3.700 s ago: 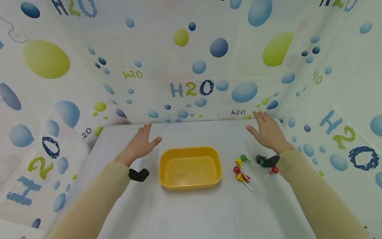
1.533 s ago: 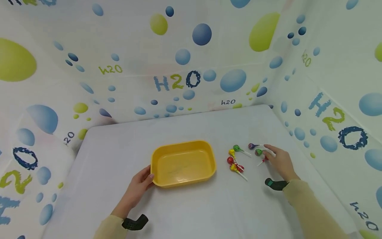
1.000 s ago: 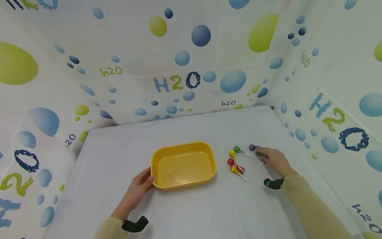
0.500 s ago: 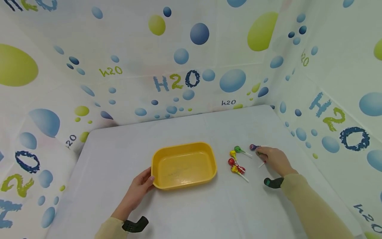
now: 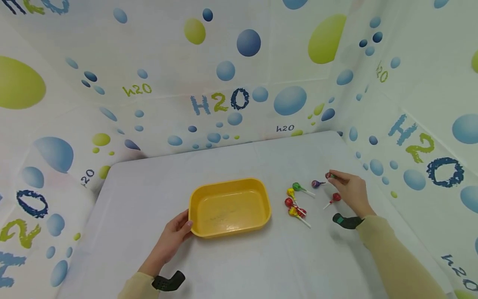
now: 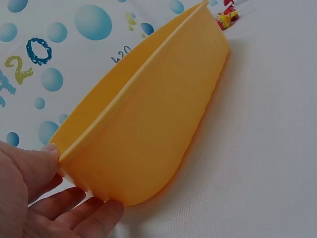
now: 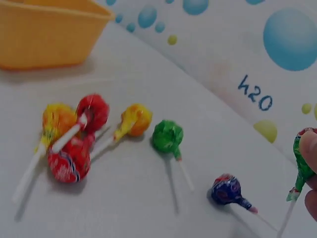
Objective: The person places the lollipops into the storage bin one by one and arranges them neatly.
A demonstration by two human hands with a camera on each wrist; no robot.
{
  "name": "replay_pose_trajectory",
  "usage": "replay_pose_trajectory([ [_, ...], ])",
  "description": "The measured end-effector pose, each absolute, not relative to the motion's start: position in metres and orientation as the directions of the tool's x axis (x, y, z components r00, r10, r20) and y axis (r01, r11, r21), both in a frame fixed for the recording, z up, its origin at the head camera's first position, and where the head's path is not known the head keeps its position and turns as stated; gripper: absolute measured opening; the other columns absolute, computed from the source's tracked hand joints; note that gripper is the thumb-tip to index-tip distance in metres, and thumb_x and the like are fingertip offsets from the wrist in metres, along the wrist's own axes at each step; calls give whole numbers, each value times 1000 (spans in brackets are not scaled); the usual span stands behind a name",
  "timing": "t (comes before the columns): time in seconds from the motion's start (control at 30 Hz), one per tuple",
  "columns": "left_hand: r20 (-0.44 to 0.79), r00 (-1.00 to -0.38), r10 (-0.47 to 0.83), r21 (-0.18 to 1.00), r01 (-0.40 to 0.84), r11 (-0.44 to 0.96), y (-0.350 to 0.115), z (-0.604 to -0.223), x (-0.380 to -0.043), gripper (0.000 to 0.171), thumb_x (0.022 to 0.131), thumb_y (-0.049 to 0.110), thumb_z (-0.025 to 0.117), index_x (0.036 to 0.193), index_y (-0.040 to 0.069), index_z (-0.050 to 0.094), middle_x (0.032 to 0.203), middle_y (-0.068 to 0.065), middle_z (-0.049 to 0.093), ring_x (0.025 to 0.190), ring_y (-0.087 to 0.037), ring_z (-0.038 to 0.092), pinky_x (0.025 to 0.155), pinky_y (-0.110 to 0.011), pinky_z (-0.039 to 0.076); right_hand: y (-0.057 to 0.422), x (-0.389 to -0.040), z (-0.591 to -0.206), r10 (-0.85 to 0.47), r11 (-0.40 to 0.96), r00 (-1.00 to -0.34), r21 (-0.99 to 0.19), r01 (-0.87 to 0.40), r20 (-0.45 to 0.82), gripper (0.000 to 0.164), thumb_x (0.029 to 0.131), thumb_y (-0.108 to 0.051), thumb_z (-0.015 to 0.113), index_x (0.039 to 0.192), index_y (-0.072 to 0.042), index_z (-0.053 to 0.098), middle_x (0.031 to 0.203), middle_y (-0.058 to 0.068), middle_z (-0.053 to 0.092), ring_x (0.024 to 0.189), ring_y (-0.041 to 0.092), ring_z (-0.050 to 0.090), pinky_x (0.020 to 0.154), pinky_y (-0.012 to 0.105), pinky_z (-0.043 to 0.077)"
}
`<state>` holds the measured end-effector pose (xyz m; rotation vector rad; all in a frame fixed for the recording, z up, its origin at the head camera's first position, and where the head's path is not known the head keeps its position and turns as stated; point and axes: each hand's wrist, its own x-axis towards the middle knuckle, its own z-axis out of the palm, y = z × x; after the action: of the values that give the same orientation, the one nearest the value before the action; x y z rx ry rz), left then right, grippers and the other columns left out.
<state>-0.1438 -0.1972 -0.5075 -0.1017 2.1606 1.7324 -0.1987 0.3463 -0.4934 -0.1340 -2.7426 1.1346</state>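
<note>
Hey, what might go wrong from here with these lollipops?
The green-and-red lollipop pinched in the right hand might slip. The lone red lollipop near that hand could get brushed aside. The bunched red and yellow lollipops overlap, so lifting one may drag others.

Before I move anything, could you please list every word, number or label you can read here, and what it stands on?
"H2O", large: the backdrop's back panel, right panel and left panel.
"h2O", small: twice on the back panel, twice on the right panel.
"2O", small: left panel; any letter before it is unclear.
Head view, upper left: large letters, cut off.
Lollipop wrappers: marks too small or blurred to read.
</note>
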Motion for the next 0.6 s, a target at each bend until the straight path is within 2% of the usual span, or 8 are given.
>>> replay_pose_trajectory([
  [0.03,-326,-930,171,928,-280,245,-197,-508,-144,57,109,8,45,161,-1,23,165,-24,31,142,-40,47,104,-27,55,346,-198,-491,178,658,-980,-751,52,88,44,101,-32,65,136,-6,66,123,20,73,99,13,70,62,11,50],
  [0.1,-326,-930,169,928,-281,245,-197,-508,-144,57,109,8,45,161,-1,23,165,-24,31,142,-40,48,104,-27,55,347,-198,-488,221,556,-975,-824,107,23,51,102,-39,62,141,-6,62,124,12,74,95,-2,67,72,3,51],
  [0.2,-332,-929,166,926,-288,243,-198,-508,-147,57,109,8,46,160,-1,24,164,-24,33,141,-39,48,103,-26,55,347,-198,-483,249,352,-967,-924,149,-61,57,102,-38,63,145,-2,56,113,-9,74,89,-15,65,82,5,54],
  [0.3,-336,-927,168,925,-291,246,-199,-508,-149,57,108,8,46,160,-2,25,164,-25,34,140,-39,50,102,-26,56,347,-198,-480,252,53,-954,-982,180,-161,57,99,-29,67,146,1,53,99,-22,70,87,-11,70,82,10,57],
  [0.4,-340,-925,168,923,-293,250,-201,-507,-151,57,108,8,47,160,-1,25,163,-24,34,139,-39,51,102,-26,56,346,-198,-476,255,-197,-934,-959,202,-249,43,95,-24,72,135,-8,66,95,-17,74,87,-3,73,80,15,60],
  [0.5,-344,-923,170,921,-297,251,-204,-506,-154,57,109,9,46,160,-1,25,164,-23,34,140,-38,50,102,-26,56,344,-197,-472,262,-292,-917,-930,222,-302,20,94,-22,73,113,-19,76,94,-14,76,87,0,74,79,17,61],
  [0.6,-345,-922,177,920,-295,258,-207,-505,-156,57,109,10,46,160,-1,24,164,-23,33,141,-39,49,103,-26,56,341,-196,-469,271,-313,-908,-921,232,-320,10,94,-21,73,103,-23,77,93,-14,76,86,1,75,79,17,61],
])
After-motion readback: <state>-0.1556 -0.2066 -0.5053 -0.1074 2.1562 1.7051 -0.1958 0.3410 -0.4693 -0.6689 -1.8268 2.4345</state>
